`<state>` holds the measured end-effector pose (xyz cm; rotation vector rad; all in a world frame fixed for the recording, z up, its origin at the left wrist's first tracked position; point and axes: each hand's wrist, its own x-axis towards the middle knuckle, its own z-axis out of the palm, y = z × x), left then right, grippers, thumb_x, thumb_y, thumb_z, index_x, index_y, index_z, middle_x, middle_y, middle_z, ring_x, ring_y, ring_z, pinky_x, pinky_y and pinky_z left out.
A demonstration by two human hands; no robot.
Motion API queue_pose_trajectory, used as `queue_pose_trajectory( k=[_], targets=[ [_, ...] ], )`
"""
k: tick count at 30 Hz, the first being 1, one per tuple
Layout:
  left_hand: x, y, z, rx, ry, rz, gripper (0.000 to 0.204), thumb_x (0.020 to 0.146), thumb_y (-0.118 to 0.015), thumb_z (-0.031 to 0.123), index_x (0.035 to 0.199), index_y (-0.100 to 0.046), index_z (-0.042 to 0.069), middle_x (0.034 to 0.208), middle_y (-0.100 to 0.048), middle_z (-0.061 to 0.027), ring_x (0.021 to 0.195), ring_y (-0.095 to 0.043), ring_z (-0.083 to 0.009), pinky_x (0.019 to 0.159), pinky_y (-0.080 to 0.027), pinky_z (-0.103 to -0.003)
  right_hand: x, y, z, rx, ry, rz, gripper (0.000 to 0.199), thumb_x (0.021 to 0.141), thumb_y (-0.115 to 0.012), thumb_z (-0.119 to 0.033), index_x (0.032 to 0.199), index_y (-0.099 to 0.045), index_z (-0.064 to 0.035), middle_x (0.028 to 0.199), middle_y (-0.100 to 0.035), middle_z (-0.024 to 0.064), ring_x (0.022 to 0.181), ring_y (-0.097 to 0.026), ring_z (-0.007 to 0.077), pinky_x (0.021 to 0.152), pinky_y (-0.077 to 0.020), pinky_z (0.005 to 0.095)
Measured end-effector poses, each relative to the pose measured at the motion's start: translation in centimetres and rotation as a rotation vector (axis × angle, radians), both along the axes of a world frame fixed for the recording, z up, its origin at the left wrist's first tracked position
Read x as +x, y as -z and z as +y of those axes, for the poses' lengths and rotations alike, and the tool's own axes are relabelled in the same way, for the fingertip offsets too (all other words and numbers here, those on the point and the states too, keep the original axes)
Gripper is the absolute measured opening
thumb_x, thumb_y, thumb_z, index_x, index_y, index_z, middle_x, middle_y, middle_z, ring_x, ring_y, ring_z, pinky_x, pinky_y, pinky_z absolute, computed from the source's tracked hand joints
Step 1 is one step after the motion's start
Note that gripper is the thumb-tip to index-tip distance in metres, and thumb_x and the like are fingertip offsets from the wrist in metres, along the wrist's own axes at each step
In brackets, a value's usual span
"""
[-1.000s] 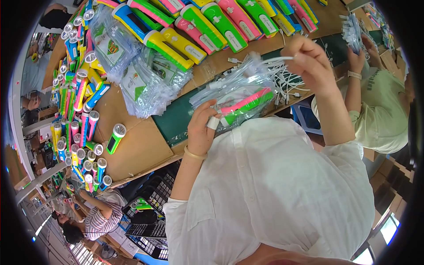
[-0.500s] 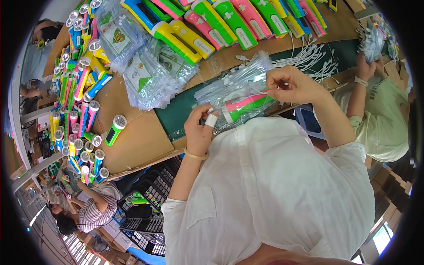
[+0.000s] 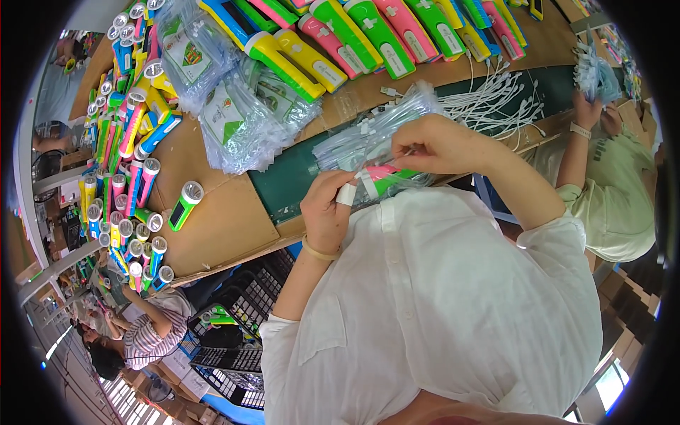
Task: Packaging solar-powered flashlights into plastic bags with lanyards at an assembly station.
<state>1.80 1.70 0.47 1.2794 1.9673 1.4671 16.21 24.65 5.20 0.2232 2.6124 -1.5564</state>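
Note:
A pink and green flashlight [image 3: 387, 182] lies inside a clear plastic bag [image 3: 407, 183] at the table's front edge, close to my white shirt. My left hand [image 3: 329, 205], with white tape round one finger, is closed on the bag's left end by the flashlight's pale head. Above the flashlight, my right hand [image 3: 440, 146] pinches the bag's upper edge; its fingertips are partly hidden by the hand itself. Just beyond my hands, a stack of flat clear bags [image 3: 354, 145] with white sliders lies on the green table top.
White charging cables [image 3: 496, 99] spread at the right. Rows of coloured flashlights [image 3: 382, 39] lie at the back, more [image 3: 134, 184] crowd the left. Packed bags [image 3: 237, 127] lie on cardboard, near a single green flashlight [image 3: 185, 205]. Black crates [image 3: 234, 319] stand below. A co-worker [image 3: 609, 191] is at right.
My right hand has moved left along the bag's upper edge, nearer my left hand. My left hand has shifted slightly right, onto the bag's end. The co-worker's hands at right have moved a little.

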Motion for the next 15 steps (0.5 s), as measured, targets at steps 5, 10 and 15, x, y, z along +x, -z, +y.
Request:
queue_pose_trajectory(
  k=[5,10,15],
  targets=[
    [0.4,-0.4,0.4,0.025,-0.036,-0.158,0.021,0.084,-0.067,-0.009,0.102,-0.07,0.001,0.098,-0.07,-0.0111,0.086,-0.067,-0.0214,0.076,-0.054,-0.029,-2.6,-0.1,-2.4,-0.163,-0.063,0.008,0.031,0.089,-0.075,-0.031,0.099,-0.06,-0.0052,0.078,-0.061,0.008,0.072,-0.062,0.0253,0.064,-0.0488,0.0383],
    [0.5,-0.1,0.3,0.024,-0.037,-0.145,0.018,0.084,-0.067,-0.008,0.1,-0.07,0.0,0.098,-0.069,-0.0108,0.083,-0.066,-0.0191,0.074,-0.054,-0.028,-3.1,2.3,-3.7,0.022,-0.059,0.207,0.027,0.089,-0.074,-0.029,0.096,-0.061,-0.0061,0.081,-0.063,0.011,0.075,-0.063,0.0319,0.066,-0.049,0.0417],
    [0.2,0.7,-0.7,0.074,-0.16,-0.447,0.012,0.091,-0.061,-0.009,0.099,-0.067,-0.003,0.093,-0.065,-0.006,0.07,-0.062,-0.0107,0.063,-0.051,-0.023,0.4,1.9,-0.5,0.208,0.012,0.162,0.018,0.088,-0.073,-0.023,0.089,-0.065,-0.0068,0.082,-0.063,0.0095,0.077,-0.064,0.0329,0.067,-0.0496,0.0412]
  ],
)
